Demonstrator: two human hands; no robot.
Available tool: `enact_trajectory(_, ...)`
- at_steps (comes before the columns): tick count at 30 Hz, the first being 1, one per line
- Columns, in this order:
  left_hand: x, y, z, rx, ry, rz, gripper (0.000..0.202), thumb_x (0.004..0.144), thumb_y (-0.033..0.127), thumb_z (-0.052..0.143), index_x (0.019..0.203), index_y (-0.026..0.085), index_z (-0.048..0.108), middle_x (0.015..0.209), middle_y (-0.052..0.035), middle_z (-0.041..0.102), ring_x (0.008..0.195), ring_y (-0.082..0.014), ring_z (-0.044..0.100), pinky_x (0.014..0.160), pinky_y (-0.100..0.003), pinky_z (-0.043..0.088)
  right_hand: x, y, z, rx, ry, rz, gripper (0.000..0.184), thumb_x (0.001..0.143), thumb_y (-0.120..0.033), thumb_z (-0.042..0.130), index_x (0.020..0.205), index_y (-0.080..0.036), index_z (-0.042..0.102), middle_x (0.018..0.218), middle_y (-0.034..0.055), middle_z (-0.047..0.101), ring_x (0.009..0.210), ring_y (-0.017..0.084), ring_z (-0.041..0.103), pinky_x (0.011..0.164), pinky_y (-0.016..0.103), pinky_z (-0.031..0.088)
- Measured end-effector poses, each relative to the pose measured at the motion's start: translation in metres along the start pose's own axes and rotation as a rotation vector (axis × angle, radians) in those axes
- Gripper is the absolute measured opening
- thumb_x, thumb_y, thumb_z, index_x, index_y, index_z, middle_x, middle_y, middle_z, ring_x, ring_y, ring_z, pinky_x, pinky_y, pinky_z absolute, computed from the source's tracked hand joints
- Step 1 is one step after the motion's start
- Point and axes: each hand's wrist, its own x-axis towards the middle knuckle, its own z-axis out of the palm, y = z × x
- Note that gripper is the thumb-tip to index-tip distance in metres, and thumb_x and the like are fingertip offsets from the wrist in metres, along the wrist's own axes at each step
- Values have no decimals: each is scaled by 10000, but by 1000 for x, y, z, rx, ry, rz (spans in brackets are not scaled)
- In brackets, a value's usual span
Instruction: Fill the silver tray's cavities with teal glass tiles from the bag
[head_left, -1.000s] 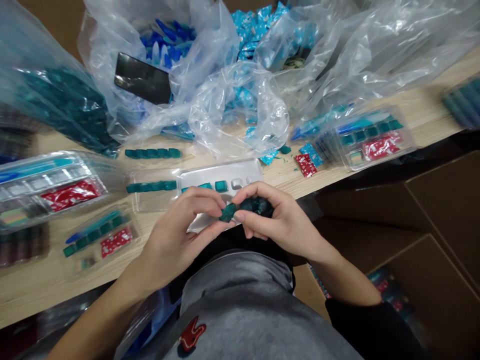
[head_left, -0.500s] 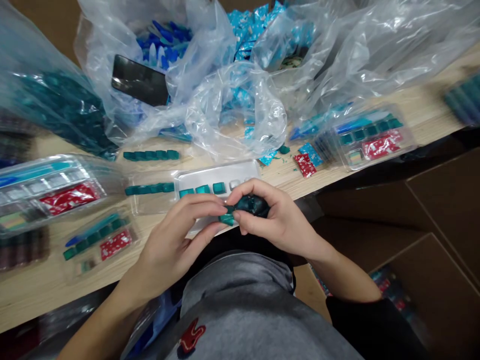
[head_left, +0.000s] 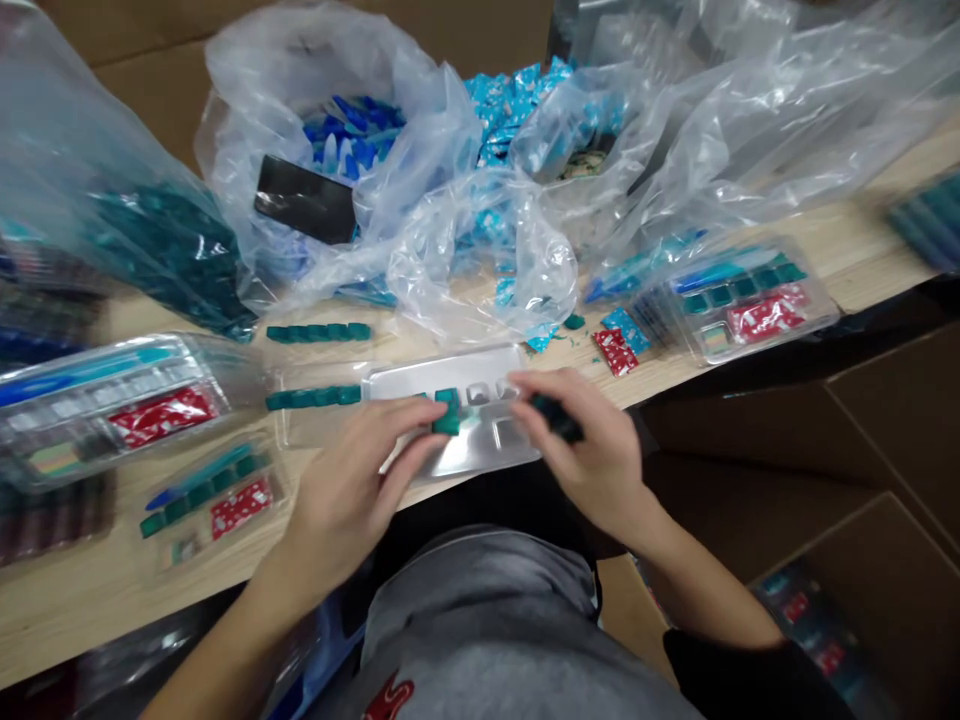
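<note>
My left hand (head_left: 360,480) pinches a small teal block (head_left: 447,412) over the clear plastic tray (head_left: 487,455) at the table's near edge. That tray holds teal blocks in its row of pockets, partly hidden by my fingers. My right hand (head_left: 592,450) is closed around a dark teal strip of blocks (head_left: 559,418), just right of the tray. The two hands are apart, with the tray between them.
Two loose rows of teal blocks (head_left: 319,332) (head_left: 313,398) lie left of the tray. Filled packs sit at left (head_left: 112,405) (head_left: 206,495) and right (head_left: 750,300). Plastic bags of blue parts (head_left: 352,140) and a black phone (head_left: 306,202) crowd the back. Cardboard boxes (head_left: 862,420) stand below right.
The hands were together, pulling a block off the strip. Now they have parted: the left carries the single block up to the tray, the right keeps the strip.
</note>
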Motion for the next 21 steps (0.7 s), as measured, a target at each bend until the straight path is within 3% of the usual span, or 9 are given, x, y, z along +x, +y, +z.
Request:
enact_trajectory(4,26,-11,1,329,-31,319,210,925,169,593,1129,119,605,942,-74,723,862,-197,648,818,-333,539,1,6,-13,106,70,292,102,892,-179,642,992,-190,655,889,17,691,815,127,668,745,264,554)
enact_trajectory(8,43,-14,9,448,-56,434,185,935,230,585,1048,91,630,904,-88,716,805,-214,620,721,-336,527,0,9,-19,256,58,423,91,864,-201,669,955,-191,671,839,-11,660,641,72,598,590,207,508)
enact_trajectory(11,42,-14,17,479,-81,437,183,948,247,565,1009,92,639,855,-85,707,779,-215,609,705,-341,508,-1,15,-20,523,10,555,142,855,-206,665,996,-195,661,832,-23,629,562,44,559,509,182,478)
enact_trajectory(15,36,-15,23,507,-78,388,171,935,248,584,983,94,641,811,-88,692,763,-233,594,665,-358,451,0,20,-19,951,-120,649,325,835,-139,623,1149,-221,619,1034,26,669,710,90,668,560,204,546)
enact_trajectory(21,41,0,7,78,-76,136,303,970,223,526,1272,196,531,1120,-73,649,1042,-197,598,885,-337,480,3,8,-16,1100,-202,617,423,873,-184,643,1282,-241,551,1147,50,694,815,122,719,648,247,619)
